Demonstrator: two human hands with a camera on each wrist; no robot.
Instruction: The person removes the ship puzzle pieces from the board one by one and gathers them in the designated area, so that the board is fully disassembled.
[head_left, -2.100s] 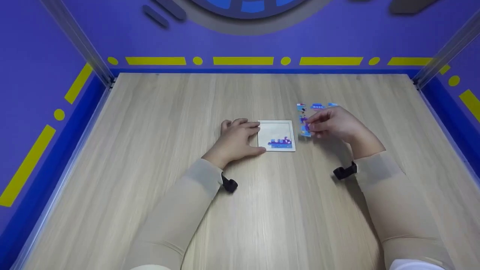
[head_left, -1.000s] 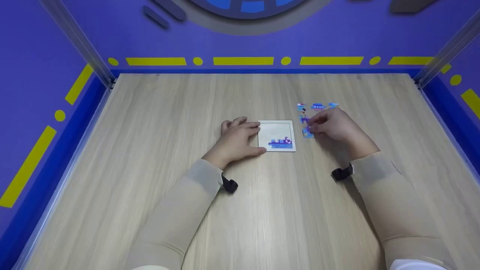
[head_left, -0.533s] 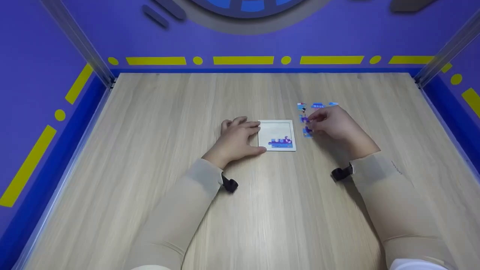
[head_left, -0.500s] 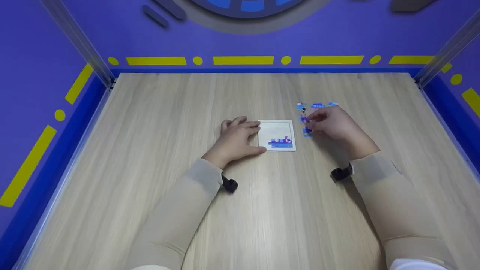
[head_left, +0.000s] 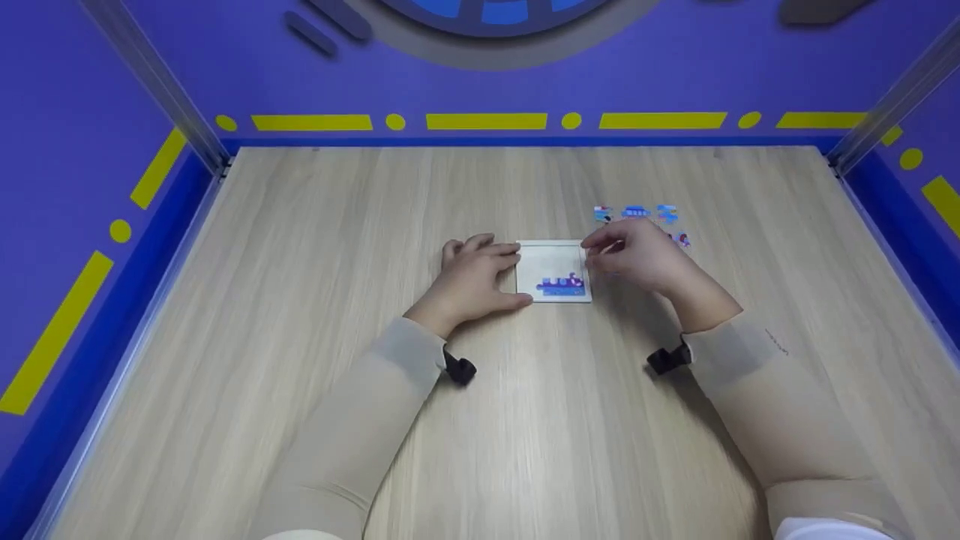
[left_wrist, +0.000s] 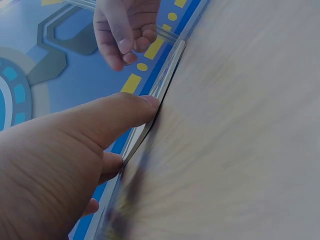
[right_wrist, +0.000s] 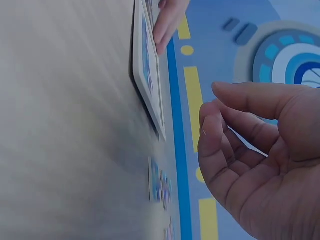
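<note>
A square white puzzle tray lies on the table, with joined purple-and-blue jigsaw pieces in its near right corner. My left hand rests on the tray's left side, fingers spread, with the thumb at the near corner. In the left wrist view the thumb touches the tray's rim. Over the tray's right edge hovers my right hand, its fingers loosely bent. From the right wrist view, nothing shows between the thumb and fingers, which are raised above the table.
Several loose jigsaw pieces lie to the right and behind the tray, some covered by the right hand in the head view. A loose piece lies beside the tray in the right wrist view. Blue-purple walls bound the table.
My right hand has moved left from the loose pieces to the tray's right edge, uncovering pieces at the far right. The left hand and the tray have stayed still.
</note>
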